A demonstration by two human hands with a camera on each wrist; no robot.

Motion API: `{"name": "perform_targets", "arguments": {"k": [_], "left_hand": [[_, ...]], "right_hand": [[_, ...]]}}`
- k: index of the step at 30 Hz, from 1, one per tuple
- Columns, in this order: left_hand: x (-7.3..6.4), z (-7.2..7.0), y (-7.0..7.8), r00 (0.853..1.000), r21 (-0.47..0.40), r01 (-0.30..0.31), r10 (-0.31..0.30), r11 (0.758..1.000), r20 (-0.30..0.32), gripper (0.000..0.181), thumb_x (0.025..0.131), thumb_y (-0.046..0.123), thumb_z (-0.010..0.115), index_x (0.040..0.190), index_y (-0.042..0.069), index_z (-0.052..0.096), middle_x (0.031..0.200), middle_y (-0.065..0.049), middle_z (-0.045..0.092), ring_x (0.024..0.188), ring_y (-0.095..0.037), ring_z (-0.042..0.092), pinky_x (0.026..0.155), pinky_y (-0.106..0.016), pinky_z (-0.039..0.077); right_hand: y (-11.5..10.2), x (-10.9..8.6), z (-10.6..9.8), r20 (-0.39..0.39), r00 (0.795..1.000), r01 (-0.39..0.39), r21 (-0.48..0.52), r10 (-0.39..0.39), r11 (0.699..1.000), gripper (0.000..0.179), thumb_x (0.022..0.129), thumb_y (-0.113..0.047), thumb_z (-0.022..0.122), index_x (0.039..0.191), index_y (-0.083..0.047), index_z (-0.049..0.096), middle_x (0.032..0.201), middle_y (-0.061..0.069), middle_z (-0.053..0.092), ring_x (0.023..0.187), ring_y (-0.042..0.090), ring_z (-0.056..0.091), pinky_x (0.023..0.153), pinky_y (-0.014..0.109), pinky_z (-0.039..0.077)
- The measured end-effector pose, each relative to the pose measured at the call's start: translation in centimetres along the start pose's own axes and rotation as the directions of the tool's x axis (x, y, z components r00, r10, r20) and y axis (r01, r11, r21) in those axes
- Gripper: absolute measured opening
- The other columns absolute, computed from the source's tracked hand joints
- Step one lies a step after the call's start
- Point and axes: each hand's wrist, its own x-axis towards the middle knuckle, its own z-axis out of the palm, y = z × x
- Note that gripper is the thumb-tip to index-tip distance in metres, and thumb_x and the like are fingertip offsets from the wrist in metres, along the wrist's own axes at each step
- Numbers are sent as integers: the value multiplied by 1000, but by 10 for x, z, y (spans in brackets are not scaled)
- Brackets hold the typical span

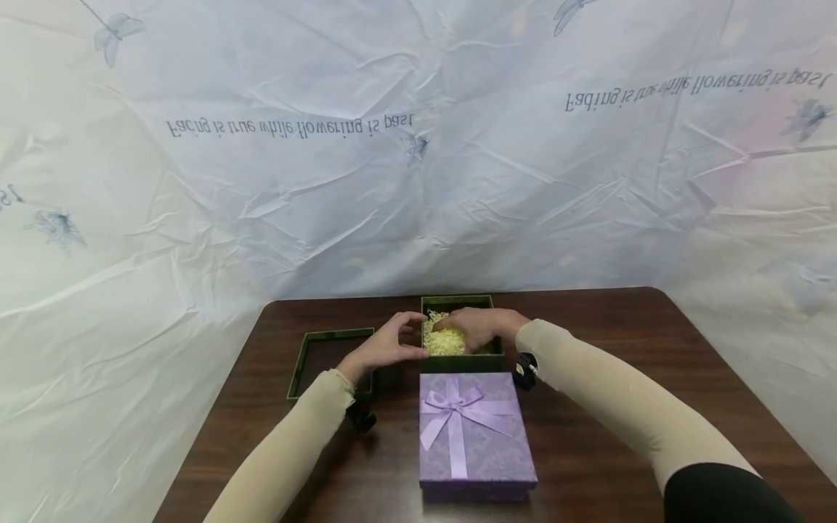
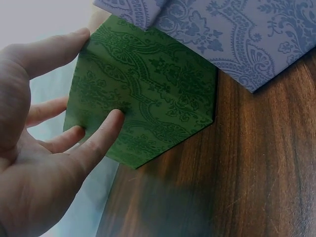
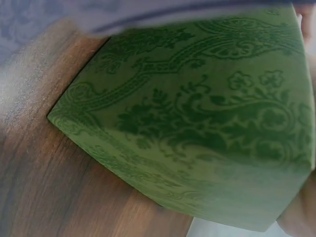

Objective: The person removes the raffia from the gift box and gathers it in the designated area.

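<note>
A wrinkled pale plastic sheet (image 1: 327, 218), printed with flowers and inverted lettering, rises beyond the dark wood-grain table (image 1: 588, 436) on my head feed. My landmark is the green damask-patterned gift box (image 1: 463, 361), standing open near the table's far edge. At its left wall I see the left hand (image 1: 387, 343), thumb and fingers spread, fingertips touching the side. The right hand (image 1: 482, 327) reaches down inside the box, into yellow shredded paper (image 1: 445, 343); its fingertips are buried there, so I cannot tell whether they pinch anything. Left of the box, I have a green-rimmed lid (image 1: 340, 334) lying hollow side up. Just on the box's near side sits a purple gift box (image 1: 484, 450), closed, with a lilac ribbon bow (image 1: 455, 404) on top.
</note>
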Motion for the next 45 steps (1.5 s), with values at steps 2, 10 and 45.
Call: {"name": "perform_targets", "arguments": {"k": [2, 10, 45], "left_hand": [[-1, -1, 0, 1000, 2, 3, -3, 1000, -5, 74, 83, 21, 80, 144, 8, 41, 146, -14, 34, 129, -35, 46, 92, -40, 55], [-2, -1, 0, 1000, -11, -4, 3, 1000, -9, 79, 82, 17, 81, 147, 6, 38, 148, -15, 31, 131, -37, 43, 94, -41, 55], [-1, 1, -2, 1000, 88, 18, -17, 996, -19, 80, 81, 30, 81, 146, 12, 39, 149, -8, 35, 128, -32, 48, 101, -48, 48]], "right_hand": [[0, 2, 0, 6, 1000, -9, -6, 9, 1000, 82, 77, 0, 78, 148, -17, 42, 148, 9, 46, 135, 29, 44, 105, 44, 46], [2, 8, 4, 26, 999, -26, -18, 27, 999, 80, 80, -2, 76, 149, -20, 40, 150, 6, 43, 137, 27, 41, 106, 43, 45], [-2, 5, 10, -19, 1000, -16, -49, 15, 999, 65, 82, 7, 70, 140, -18, 54, 139, 3, 56, 122, 22, 57, 98, 37, 52]]}}
